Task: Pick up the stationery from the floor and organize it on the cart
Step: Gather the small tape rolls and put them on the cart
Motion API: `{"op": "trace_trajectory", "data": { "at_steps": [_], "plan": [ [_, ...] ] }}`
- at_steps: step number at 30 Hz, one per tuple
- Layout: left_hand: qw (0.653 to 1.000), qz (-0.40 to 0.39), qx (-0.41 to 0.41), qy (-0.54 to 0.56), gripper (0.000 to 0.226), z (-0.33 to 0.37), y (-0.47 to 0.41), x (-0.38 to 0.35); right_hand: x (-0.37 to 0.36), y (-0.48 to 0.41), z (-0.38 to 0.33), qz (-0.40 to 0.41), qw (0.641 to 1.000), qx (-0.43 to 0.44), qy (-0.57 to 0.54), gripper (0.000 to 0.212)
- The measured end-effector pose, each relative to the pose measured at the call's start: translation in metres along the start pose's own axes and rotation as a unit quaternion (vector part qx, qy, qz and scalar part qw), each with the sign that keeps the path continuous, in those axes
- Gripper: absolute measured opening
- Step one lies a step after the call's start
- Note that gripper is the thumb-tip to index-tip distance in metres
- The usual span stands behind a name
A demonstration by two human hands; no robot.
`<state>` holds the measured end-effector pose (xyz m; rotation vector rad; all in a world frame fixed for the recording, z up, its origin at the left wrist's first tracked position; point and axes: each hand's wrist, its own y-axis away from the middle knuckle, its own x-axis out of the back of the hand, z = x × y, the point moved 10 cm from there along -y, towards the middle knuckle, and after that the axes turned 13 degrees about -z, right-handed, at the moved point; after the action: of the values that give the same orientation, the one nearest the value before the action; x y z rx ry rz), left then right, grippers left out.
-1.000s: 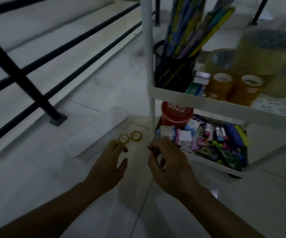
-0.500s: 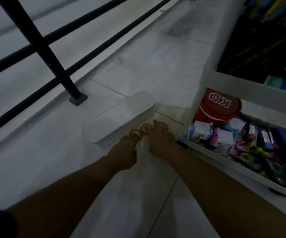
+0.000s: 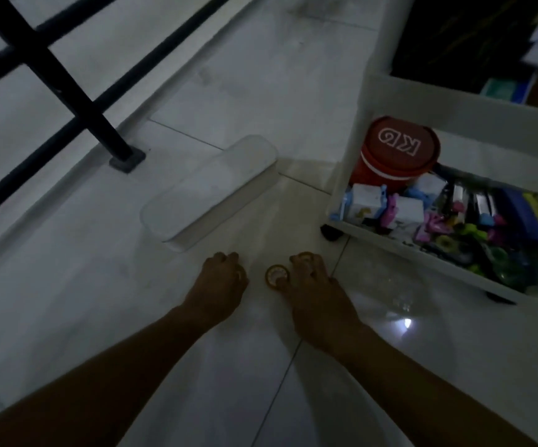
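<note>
Right hand (image 3: 312,285): fingers pinching tape roll (image 3: 276,276)
Left hand (image 3: 219,279): fingers curled — around what, cannot tell
Box (image 3: 209,188): on floor (image 3: 67,285)

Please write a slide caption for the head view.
Right hand pinches a tape roll near the floor, left hand grips a second roll, beside the white cart.

left hand (image 3: 219,285): forearm extended, palm down, fingers curled under, contents unclear. right hand (image 3: 312,293): forearm extended, palm down, fingertips pinching small tape roll (image 3: 276,275).
</note>
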<state>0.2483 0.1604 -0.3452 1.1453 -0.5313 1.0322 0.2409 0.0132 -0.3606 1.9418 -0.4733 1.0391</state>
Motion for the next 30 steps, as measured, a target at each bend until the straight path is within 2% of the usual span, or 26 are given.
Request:
{"op": "trace_trajectory", "data": {
  "at_steps": [1,4,6,9,11,13,15,18,22,26,30],
  "plan": [
    [1.0,-0.002,-0.018,-0.004,0.046,0.004,0.008,-0.005,-0.006,0.013,0.0,0.001,1.0,-0.002,0.0,0.062],
    [0.998,-0.026,-0.052,-0.004,0.048,0.013,0.026,-0.022,-0.019,0.045,0.002,0.025,1.0,-0.014,0.009,0.063],
    [0.997,-0.027,-0.06,0.035,0.052,0.017,0.031,-0.028,-0.023,0.061,0.004,0.044,0.999,-0.032,0.009,0.059],
    [0.987,-0.025,-0.123,0.099,0.054,0.052,0.039,-0.035,-0.017,0.084,0.003,0.1,0.994,-0.03,0.013,0.048],
    [0.979,-0.027,-0.159,0.121,0.056,0.081,0.042,-0.039,-0.012,0.095,0.009,0.129,0.991,-0.039,-0.001,0.051],
    [0.98,-0.035,-0.163,0.113,0.061,0.097,0.038,-0.047,-0.012,0.103,0.018,0.149,0.987,-0.052,-0.016,0.054],
    [0.982,-0.051,-0.169,0.074,0.06,0.108,0.034,-0.058,-0.019,0.106,0.029,0.147,0.986,-0.071,-0.039,0.045],
    [0.981,-0.09,-0.174,-0.002,0.054,0.118,0.032,-0.076,-0.036,0.104,0.051,0.127,0.983,-0.096,-0.093,0.061],
    [0.979,-0.101,-0.167,-0.059,0.057,0.119,0.031,-0.086,-0.036,0.107,0.074,0.151,0.973,-0.117,-0.128,0.048],
    [0.982,-0.102,-0.158,-0.025,0.055,0.114,0.03,-0.085,-0.026,0.118,0.099,0.182,0.951,-0.132,-0.21,0.04],
    [0.982,-0.065,-0.167,0.062,0.058,0.131,0.037,-0.06,0.001,0.142,0.111,0.256,0.917,-0.117,-0.283,0.033]
  ]
}}
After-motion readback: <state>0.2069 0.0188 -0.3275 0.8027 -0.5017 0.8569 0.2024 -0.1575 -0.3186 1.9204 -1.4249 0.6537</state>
